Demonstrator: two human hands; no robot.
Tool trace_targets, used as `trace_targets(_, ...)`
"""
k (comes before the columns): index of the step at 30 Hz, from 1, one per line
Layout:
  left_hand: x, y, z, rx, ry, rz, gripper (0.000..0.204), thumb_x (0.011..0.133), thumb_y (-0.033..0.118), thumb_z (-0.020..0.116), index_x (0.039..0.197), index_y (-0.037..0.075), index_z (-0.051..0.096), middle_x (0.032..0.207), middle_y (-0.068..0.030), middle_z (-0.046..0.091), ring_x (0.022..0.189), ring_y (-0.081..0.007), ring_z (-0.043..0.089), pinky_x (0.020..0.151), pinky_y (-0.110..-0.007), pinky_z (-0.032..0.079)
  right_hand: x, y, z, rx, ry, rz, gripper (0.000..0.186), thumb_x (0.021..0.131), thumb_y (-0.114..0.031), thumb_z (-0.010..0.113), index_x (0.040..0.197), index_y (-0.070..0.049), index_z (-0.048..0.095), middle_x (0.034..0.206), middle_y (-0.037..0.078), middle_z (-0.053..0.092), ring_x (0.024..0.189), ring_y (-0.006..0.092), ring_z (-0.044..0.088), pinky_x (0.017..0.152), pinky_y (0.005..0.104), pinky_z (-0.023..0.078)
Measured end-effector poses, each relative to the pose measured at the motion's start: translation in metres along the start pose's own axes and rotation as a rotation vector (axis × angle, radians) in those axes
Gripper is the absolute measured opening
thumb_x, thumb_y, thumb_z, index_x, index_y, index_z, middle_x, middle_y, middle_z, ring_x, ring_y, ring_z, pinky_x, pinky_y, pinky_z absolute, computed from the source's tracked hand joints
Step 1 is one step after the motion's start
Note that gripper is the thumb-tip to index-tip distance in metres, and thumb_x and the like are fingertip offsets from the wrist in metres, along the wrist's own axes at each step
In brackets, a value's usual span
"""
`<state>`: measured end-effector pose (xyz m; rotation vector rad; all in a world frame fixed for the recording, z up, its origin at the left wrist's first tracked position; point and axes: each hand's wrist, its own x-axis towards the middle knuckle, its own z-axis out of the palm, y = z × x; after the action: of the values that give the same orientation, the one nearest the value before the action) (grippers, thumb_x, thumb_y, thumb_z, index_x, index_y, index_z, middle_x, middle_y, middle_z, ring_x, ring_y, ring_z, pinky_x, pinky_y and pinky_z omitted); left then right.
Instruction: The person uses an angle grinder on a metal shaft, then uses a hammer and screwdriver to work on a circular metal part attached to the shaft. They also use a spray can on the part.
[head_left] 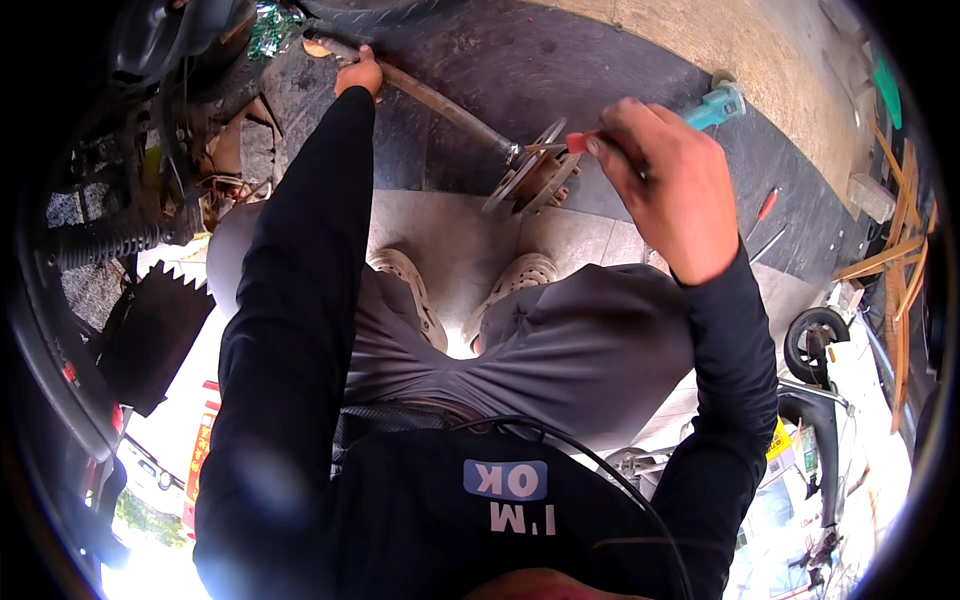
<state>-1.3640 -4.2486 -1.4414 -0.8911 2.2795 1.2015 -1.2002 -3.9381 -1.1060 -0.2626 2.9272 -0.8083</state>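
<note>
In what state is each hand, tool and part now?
Left hand: closed around metal rod
Metal rod: gripped near one end
Right hand: closed on red-handled tool
Red-handled tool: held
Disc part: tilted
Teal tool: lying, power unclear
Second red-handled tool: lying, unheld

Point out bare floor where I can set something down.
Dark floor lies bare between the metal bar and tan floor, largely bare. Crowded: around the metal disc assembly by the right hand, the clutter at left, and the wooden strips at right.

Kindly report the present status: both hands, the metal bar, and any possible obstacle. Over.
Left hand gripping metal bar. Right hand holding red-handled tool. Round metal part at bar's end. Teal tool beyond right hand, seemingly not blocking.
</note>
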Motion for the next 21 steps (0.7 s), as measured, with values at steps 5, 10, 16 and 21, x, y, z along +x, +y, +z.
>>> trace_targets(5, 0.014, -0.014, -0.002, -0.08, -0.046, -0.047, 0.072, 0.102, 0.056, 0.051, 0.144, -0.002, 0.047, 0.13, -0.0176, 0.064, 0.108, -0.0311, 0.068, 0.077, -0.046, 0.06, 0.024, 0.012, 0.032, -0.078, -0.046, -0.055, 0.019, 0.086, -0.018, 0.074, 0.091, -0.006, 0.06, 0.075, 0.015, 0.062, 0.073, 0.038, 0.064, 0.064, 0.0487, 0.05)
trace_targets(10, 0.002, -0.007, 0.006, -0.173, -0.072, -0.063, 0.068, 0.101, 0.05, 0.057, 0.138, -0.006, 0.053, 0.132, -0.0198, 0.063, 0.112, -0.0341, 0.067, 0.081, -0.047, 0.06, 0.03, 0.013, 0.042, -0.106, -0.095, -0.023, 0.02, 0.087, -0.02, 0.073, 0.091, -0.006, 0.06, 0.076, 0.016, 0.063, 0.074, 0.0378, 0.065, 0.065, 0.0482, 0.052)
trace_targets(16, 0.002, -0.015, 0.009, -0.127, 0.032, -0.047, 0.073, 0.097, 0.056, 0.055, 0.124, -0.012, 0.063, 0.119, -0.026, 0.069, 0.091, -0.0329, 0.074, 0.064, -0.039, 0.065, 0.035, 0.006, 0.044, -0.111, -0.098, -0.055, 0.02, 0.087, -0.021, 0.073, 0.092, -0.006, 0.061, 0.075, 0.015, 0.063, 0.074, 0.0377, 0.065, 0.066, 0.0487, 0.052)
trace_targets(21, -0.008, -0.012, 0.01, -0.158, 0.012, 0.009, 0.073, 0.098, 0.055, 0.056, 0.123, -0.014, 0.063, 0.116, -0.0272, 0.069, 0.09, -0.0322, 0.075, 0.065, -0.038, 0.065, 0.034, 0.002, 0.039, -0.091, -0.087, -0.01, 0.019, 0.087, -0.019, 0.072, 0.09, -0.006, 0.06, 0.076, 0.016, 0.064, 0.074, 0.0379, 0.065, 0.066, 0.0488, 0.052)
